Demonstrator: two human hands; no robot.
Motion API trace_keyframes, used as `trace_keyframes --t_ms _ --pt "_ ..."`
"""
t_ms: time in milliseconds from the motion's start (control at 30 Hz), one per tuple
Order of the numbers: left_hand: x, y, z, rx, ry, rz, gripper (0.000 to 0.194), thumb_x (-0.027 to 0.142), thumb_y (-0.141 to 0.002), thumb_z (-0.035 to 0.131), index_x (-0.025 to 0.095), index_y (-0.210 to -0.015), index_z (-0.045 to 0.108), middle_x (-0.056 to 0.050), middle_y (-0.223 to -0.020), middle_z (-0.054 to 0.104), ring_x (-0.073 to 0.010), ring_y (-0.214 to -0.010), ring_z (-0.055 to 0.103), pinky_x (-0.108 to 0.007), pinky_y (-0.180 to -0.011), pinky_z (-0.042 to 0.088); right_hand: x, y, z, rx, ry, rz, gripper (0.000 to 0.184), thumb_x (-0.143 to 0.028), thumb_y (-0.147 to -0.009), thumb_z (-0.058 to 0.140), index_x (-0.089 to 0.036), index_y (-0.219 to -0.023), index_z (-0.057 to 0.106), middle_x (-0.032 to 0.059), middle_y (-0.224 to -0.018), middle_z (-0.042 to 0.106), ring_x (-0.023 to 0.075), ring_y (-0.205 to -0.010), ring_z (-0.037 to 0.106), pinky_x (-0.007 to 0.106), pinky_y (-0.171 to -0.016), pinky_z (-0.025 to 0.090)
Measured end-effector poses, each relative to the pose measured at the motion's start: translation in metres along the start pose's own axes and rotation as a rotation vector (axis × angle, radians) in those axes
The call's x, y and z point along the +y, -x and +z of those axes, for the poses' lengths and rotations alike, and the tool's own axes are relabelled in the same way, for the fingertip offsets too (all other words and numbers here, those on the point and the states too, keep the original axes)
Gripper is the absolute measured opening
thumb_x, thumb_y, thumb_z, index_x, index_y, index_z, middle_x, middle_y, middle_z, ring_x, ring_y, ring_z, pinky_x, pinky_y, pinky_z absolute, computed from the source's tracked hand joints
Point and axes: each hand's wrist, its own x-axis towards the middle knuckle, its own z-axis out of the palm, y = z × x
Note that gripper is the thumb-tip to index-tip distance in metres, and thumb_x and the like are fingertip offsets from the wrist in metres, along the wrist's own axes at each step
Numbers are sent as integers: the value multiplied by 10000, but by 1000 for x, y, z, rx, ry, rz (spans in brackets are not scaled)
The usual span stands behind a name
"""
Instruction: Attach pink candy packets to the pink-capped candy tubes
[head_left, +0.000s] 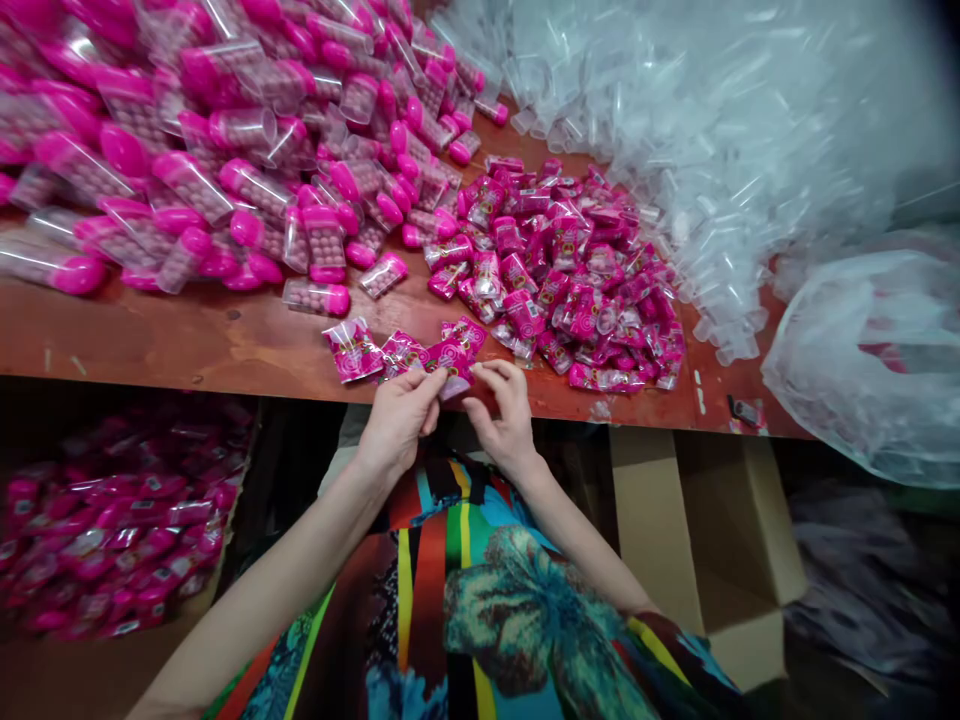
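Note:
Just over the table's front edge, my left hand (401, 418) pinches a small pink packet (454, 384) between thumb and fingers. My right hand (508, 415) is close on the packet's other side, its fingers curled and its thumb apart from the index finger. That index fingertip is at the packet's edge; whether it touches cannot be made out. Several flat pink printed packets (352, 350) lie in a row just beyond my hands. Behind them to the right is a heap of pink-wrapped pieces (570, 270).
Clear tubes with pink caps and pink balls (262, 180) pile up on the left of the red-brown table (150, 335). Empty clear tubes (675, 150) spread at the back right, beside a white plastic bag (862, 370). Below are a filled box (120, 520) and an open carton (660, 530).

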Motion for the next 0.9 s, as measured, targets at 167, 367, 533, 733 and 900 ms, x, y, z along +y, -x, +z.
trace_keyframes --t_ms 167,367,533,733,900 --pt "8 -7 0 25 28 17 344 360 -695 794 161 -583 537 65 -385 425 -43 -343 329 -205 -396 179 -11 -25 17 1 -513 395 391 -397 -885 609 -234 -1230 528 61 -1070 631 175 -943 618 310 -824 524" --pt "11 -4 -10 139 -139 108 431 387 -774 727 166 -495 484 41 -354 421 -49 -347 329 -217 -401 188 -7 -43 18 -76 -69 291 343 -279 -954 487 -214 -1289 521 23 -839 644 168 -753 611 299 -738 493" --pt "22 0 -21 131 2 86 405 399 -760 740 161 -520 515 36 -375 439 -57 -376 355 -205 -413 233 -14 -46 9 -131 437 110 309 -335 -959 509 -194 -1191 656 155 -1151 607 273 -1059 578 404 -906 456" --pt "23 -5 -15 108 60 83 420 420 -720 773 147 -502 539 21 -384 467 -56 -373 389 -195 -406 244 -38 -55 27 -133 -496 384 300 -418 -902 595 -212 -1114 647 47 -982 669 162 -829 622 298 -771 511" --pt "31 -10 -17 132 80 94 337 413 -682 799 130 -614 630 7 -410 525 -67 -366 418 -189 -394 262 -45 -72 43 -72 -803 557 224 -410 -783 725 -193 -802 673 -15 -738 650 122 -676 579 252 -682 470"
